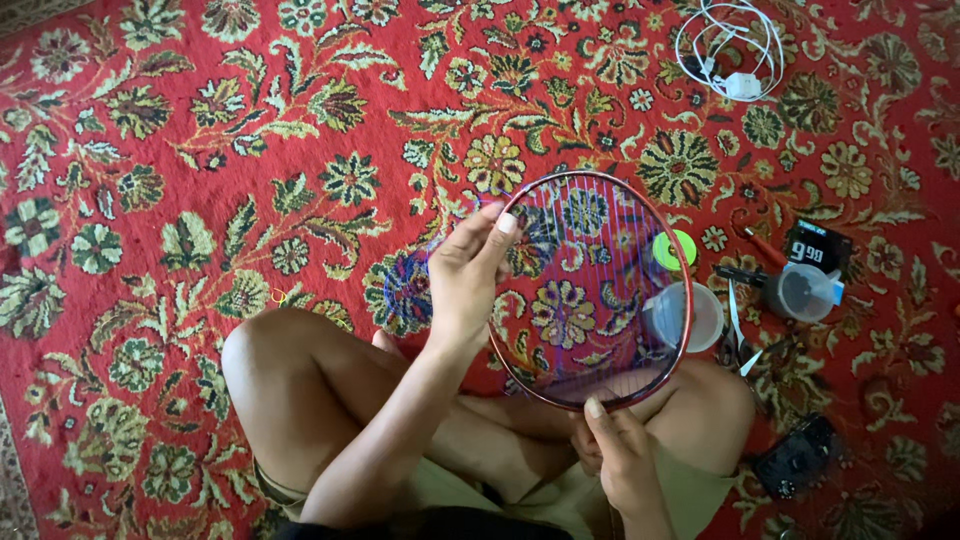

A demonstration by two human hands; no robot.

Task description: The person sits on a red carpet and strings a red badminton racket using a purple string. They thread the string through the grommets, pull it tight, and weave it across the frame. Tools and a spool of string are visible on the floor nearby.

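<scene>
A badminton racket head (640,200) with a red frame and vertical strings is held over my crossed legs. My left hand (465,275) grips the frame's left side, fingers curled over the rim near the top left. My right hand (620,450) holds the bottom of the frame near the throat, thumb pressed on the rim. The racket's handle is hidden below my right hand.
I sit on a red floral carpet (200,150). A white coiled cable with a plug (735,50) lies at the top right. To the right are a yellow-green spool (675,250), clear plastic cups (805,292), a small dark box (818,245), scissors (740,340) and a black device (795,458).
</scene>
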